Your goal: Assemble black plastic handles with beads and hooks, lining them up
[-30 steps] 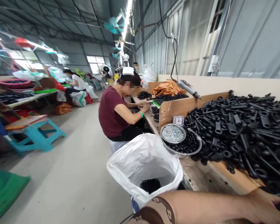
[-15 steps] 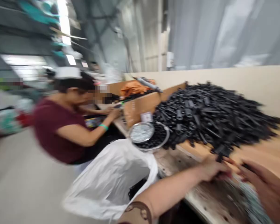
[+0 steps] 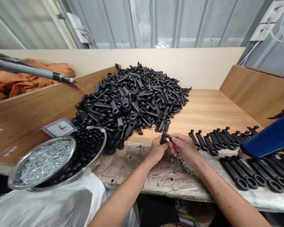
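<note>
Black handle (image 3: pixel 162 138) | left hand (image 3: pixel 156 150) gripping | slim silvery fasteners (image 3: pixel 186 165) | right hand (image 3: pixel 185 147) beside

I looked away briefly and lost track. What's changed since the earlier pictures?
The view swung right: the co-worker left it, and rows of black parts came in. The right hand, not clearly seen at first, is now close beside the left hand, which grips a black piece; blur hides when it was taken. The heap and silver screws look unchanged.
</note>
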Available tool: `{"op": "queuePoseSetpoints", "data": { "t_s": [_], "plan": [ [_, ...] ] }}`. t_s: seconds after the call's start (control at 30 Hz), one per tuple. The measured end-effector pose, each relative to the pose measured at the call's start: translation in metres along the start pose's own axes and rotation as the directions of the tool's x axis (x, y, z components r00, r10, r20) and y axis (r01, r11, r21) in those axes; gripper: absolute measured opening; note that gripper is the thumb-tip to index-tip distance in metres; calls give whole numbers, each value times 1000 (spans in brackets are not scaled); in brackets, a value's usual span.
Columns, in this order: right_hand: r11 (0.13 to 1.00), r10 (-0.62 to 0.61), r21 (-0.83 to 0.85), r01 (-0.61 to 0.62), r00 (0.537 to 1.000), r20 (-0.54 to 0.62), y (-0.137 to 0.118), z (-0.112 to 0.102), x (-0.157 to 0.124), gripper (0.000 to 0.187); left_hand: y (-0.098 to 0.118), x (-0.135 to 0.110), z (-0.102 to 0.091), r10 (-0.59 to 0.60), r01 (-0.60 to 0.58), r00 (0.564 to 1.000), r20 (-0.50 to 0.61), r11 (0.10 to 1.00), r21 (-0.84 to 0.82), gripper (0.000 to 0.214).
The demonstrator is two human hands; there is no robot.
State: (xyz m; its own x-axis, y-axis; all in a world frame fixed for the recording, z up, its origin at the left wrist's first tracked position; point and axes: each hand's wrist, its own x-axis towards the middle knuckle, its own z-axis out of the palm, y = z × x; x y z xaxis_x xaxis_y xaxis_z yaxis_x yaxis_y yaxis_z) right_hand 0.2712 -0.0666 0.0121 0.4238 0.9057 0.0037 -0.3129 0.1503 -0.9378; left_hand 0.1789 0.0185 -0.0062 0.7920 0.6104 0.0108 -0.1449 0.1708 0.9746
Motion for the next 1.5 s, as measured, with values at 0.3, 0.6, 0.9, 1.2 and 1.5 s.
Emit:
{"op": "queuePoseSetpoints", "data": {
  "t_s": [0.3, 0.6, 0.9, 1.2, 1.5],
  "plan": [
    [1000, 4, -12, -5, 999, -48, 4, -4, 3, 24, -11, 3, -5, 90, -79, 995, -38, 971, 226, 22],
    [973, -105, -217, 72, 984, -143, 6, 1, -5, 24, -15, -3, -5, 176, -114, 981, -80, 862, 493, 37],
    [975, -39, -223, 20, 996, -83, -4, 1, -6, 23, -11, -4, -4, 149, -119, 989, -23, 864, 488, 39],
    [63, -251, -998, -25, 967, -40, -75, -15, -64, 33, 5, -5, -7, 412, -396, 910, -31, 892, 219, 75],
    [-537, -90, -767, -350, 928, -360, -47, -50, -72, 26, 28, 13, -38, 240, -420, 727, -644, 897, -140, 41]
  ]
}}
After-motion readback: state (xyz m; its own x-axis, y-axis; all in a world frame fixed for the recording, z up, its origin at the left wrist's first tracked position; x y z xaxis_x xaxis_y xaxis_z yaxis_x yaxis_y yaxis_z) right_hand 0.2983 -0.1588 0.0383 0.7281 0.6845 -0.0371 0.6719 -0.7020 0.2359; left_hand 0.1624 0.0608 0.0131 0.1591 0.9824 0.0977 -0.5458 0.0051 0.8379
